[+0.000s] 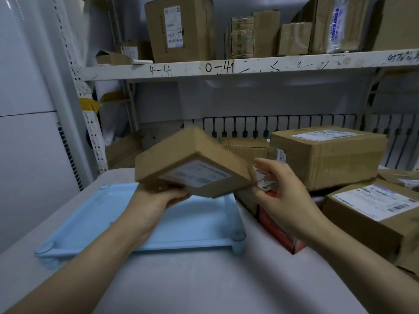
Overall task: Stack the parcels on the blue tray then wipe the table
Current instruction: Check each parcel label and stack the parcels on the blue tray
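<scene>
Head view: the left hand reaches forward, palm up, its grip curled under a flat cardboard parcel held tilted above the blue tray. Right hand hovers just right of that parcel, fingers loosely spread, holding nothing. One tray lies on the white worktop. Right of the tray sit three brown boxes: one large, one labelled, one behind, plus one red pack.

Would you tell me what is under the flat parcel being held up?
Under the flat parcel lies the blue tray, bare where it shows; the left hand grips the parcel from beneath. The tray's far middle is hidden by parcel and hand.
</scene>
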Motion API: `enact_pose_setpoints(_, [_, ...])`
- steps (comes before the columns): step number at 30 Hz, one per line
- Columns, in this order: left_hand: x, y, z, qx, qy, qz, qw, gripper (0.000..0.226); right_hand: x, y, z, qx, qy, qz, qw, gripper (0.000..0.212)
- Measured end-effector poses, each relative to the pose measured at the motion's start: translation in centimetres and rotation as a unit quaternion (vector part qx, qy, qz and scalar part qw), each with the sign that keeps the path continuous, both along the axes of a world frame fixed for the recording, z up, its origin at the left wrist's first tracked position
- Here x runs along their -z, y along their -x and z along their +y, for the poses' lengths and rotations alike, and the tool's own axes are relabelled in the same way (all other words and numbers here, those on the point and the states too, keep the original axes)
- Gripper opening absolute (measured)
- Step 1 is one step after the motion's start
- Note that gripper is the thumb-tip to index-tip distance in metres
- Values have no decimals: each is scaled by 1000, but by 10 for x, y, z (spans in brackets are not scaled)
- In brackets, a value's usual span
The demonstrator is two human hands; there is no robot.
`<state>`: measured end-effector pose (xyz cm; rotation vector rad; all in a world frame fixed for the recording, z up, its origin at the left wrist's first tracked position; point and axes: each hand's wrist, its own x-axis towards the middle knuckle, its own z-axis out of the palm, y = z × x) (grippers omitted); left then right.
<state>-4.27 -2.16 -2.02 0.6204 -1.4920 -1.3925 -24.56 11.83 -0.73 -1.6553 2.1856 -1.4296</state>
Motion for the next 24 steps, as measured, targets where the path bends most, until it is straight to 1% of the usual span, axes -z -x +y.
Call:
enact_pose_setpoints(1, [1, -3, -1, -57, 83, -42, 994, 32, -1, 0, 0, 3, -3, -59, 998, 49])
enact_pose_setpoints(2, [1, -5, -2, -98, 167, -80, 978, 37, -2, -1, -1, -5, -3, -150, 989, 40])
enact_pose_setpoints(3, [2, -9, -5, -123, 251, -105, 954, 45, -4, -3, -2, -28, -2, -271, 962, 33])
enact_pose_setpoints(4, [3, -12, -8, -136, 333, -121, 925, 51, -5, -5, -4, -64, -5, -386, 920, 29])
enact_pose_setpoints(5, [5, -15, -12, -154, 409, -143, 888, 53, -6, -7, -5, -92, -16, -462, 882, 31])
enact_pose_setpoints(6, [7, -17, -14, -175, 469, -168, 850, 51, -6, -9, -5, -109, -38, -496, 861, 37])
enact_pose_setpoints(7, [9, -19, -15, -198, 512, -188, 814, 48, -5, -12, -6, -119, -61, -507, 852, 40])
enact_pose_setpoints(8, [11, -21, -16, -211, 543, -198, 788, 43, -3, -14, -7, -130, -82, -506, 849, 41])
enact_pose_setpoints(9, [13, -23, -16, -216, 565, -196, 772, 37, -1, -15, -8, -141, -100, -501, 848, 39])
enact_pose_setpoints(11, [17, -27, -15, -207, 590, -185, 759, 27, 6, -17, -9, -167, -123, -492, 846, 36])
enact_pose_setpoints(14, [22, -34, -14, -188, 626, -189, 733, 23, 13, -20, -9, -203, -136, -482, 842, 27])
enact_pose_setpoints(16, [24, -36, -15, -188, 647, -189, 714, 19, 18, -22, -9, -211, -135, -477, 843, 25])
enact_pose_setpoints(17, [25, -37, -17, -193, 657, -191, 703, 20, 20, -22, -9, -211, -129, -474, 845, 27])
enact_pose_setpoints(19, [27, -38, -20, -203, 674, -196, 682, 31, 23, -23, -9, -213, -113, -465, 852, 35])
enact_pose_setpoints(21, [30, -38, -21, -211, 689, -198, 665, 36, 24, -22, -9, -212, -101, -458, 857, 41])
enact_pose_setpoints(24, [31, -40, -27, -221, 689, -206, 659, 46, 22, -23, -9, -213, -96, -437, 868, 43])
